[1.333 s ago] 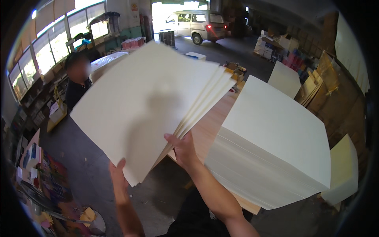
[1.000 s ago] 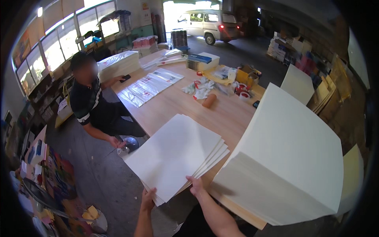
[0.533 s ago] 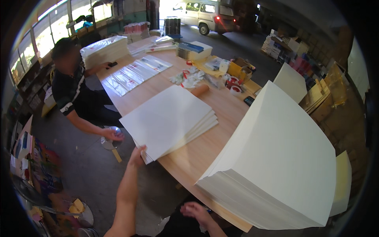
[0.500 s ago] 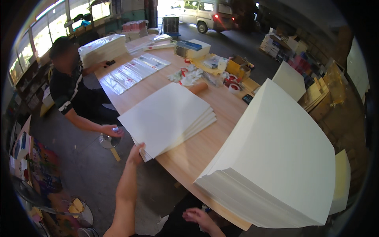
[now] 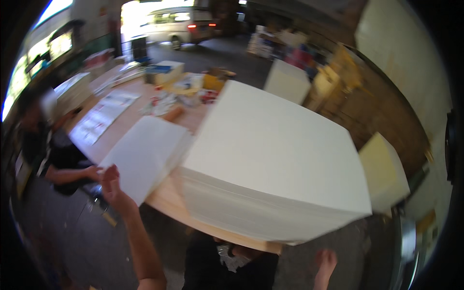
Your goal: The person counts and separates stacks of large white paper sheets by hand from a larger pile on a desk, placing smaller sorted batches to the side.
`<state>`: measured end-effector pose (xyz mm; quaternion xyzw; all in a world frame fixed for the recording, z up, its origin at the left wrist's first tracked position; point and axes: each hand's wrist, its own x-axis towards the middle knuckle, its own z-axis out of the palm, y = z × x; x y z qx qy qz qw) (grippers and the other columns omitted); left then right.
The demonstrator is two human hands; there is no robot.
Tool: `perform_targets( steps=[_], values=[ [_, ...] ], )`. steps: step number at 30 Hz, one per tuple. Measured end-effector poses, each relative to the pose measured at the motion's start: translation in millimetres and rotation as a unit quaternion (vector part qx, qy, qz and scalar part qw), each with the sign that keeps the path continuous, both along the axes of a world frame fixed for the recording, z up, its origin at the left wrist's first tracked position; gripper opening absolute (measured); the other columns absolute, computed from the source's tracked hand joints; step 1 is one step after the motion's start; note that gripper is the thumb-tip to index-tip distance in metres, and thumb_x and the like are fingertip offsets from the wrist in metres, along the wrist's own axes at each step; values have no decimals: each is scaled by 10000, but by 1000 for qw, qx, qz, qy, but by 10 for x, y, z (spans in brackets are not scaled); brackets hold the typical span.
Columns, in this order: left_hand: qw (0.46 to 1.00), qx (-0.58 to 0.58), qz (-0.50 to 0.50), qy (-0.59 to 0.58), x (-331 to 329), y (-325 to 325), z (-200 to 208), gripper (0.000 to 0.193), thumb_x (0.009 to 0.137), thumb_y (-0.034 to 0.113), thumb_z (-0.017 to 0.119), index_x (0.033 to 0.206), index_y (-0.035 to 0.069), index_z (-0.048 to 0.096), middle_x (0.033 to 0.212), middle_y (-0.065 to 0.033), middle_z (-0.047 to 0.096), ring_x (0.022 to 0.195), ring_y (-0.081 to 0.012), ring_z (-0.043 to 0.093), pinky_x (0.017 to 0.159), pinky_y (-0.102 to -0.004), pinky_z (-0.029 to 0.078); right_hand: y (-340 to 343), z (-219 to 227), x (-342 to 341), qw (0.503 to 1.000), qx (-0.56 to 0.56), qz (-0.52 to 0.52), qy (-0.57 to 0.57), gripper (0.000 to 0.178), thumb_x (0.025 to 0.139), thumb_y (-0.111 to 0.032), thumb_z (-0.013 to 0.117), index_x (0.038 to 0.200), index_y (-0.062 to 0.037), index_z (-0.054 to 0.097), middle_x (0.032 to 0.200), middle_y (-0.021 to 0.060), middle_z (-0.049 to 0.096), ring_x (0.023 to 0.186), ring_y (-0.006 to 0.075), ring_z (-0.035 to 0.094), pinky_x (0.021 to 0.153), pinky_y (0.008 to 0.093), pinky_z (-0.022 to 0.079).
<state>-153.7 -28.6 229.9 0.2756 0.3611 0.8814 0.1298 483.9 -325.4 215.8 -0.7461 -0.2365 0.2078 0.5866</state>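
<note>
Next to the left edge of a few large white sheets (image 5: pixel 145 150), my left hand (image 5: pixel 113 186) is raised with its fingers pointing up, holding nothing that I can see. Motion blurs it, and whether it touches the sheets is unclear. The sheets lie slightly fanned on the wooden table (image 5: pixel 166 195). A tall stack of white sheets (image 5: pixel 275 145) fills the table's right end. Low at the right, away from the table edge, my right hand (image 5: pixel 326 260) hangs with loosely bent fingers and nothing visible in it.
A seated person (image 5: pixel 36 130) is at the table's left side, a hand close to mine. Plastic-wrapped sheets (image 5: pixel 104 113), an orange-brown roll (image 5: pixel 173 114) and tape rolls (image 5: pixel 209 96) lie farther back. More paper stacks (image 5: pixel 384 169) stand at the right.
My view has swung to the right. My left hand has let go of the near corner of the sheets and is raised beside them. My right hand has moved out to the right.
</note>
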Motion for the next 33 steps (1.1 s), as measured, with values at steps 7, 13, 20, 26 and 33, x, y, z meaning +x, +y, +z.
perform_targets(
  steps=[7, 13, 20, 26, 33],
  values=[
    [722, 140, -398, 549, 3155, -198, 2549, 273, 960, 25, 649, 1226, 64, 696, 1130, -108, 739, 1044, -263, 712, 924, -359, 560, 946, 1586, 317, 961, 214, 2, -174, 313, 1098, -337, 617, 1147, -42, 708, 996, -5, 680, 921, 91, 614, 782, 268, 493],
    [582, 18, -377, 721, 3981, -109, 2467, 258, 974, 268, 718, 1162, 96, 752, 1038, -94, 715, 967, -271, 713, 824, -376, 585, 1054, 2047, 293, 965, 65, 52, -249, 409, 1034, -390, 698, 898, -8, 644, 757, 28, 664, 671, 108, 614, 566, 313, 470],
    [482, -20, -343, 806, 4093, -251, 2774, 399, 969, 394, 728, 1238, 99, 739, 1293, -123, 683, 1234, -318, 636, 1056, -429, 506, 989, 2571, 458, 884, -125, 152, -423, 507, 966, -437, 752, 777, 16, 624, 667, 171, 633, 596, 316, 606, 595, 413, 475],
    [506, 49, -330, 795, 3921, -342, 2564, 578, 957, 505, 739, 1365, 98, 692, 1528, -167, 574, 1421, -366, 518, 1211, -473, 391, 965, 2370, 448, 923, 5, 157, -351, 449, 957, -410, 783, 949, 27, 678, 769, 161, 688, 690, 268, 676, 649, 384, 518],
    [642, 100, -216, 728, 3504, -440, 2478, 445, 938, 266, 793, 1333, 81, 703, 1463, -186, 628, 1381, -382, 571, 1209, -514, 389, 935, 2262, 463, 942, 23, 187, -279, 642, 891, -385, 867, 1310, 43, 635, 1040, 175, 743, 882, 217, 722, 805, 341, 573]
  ],
)
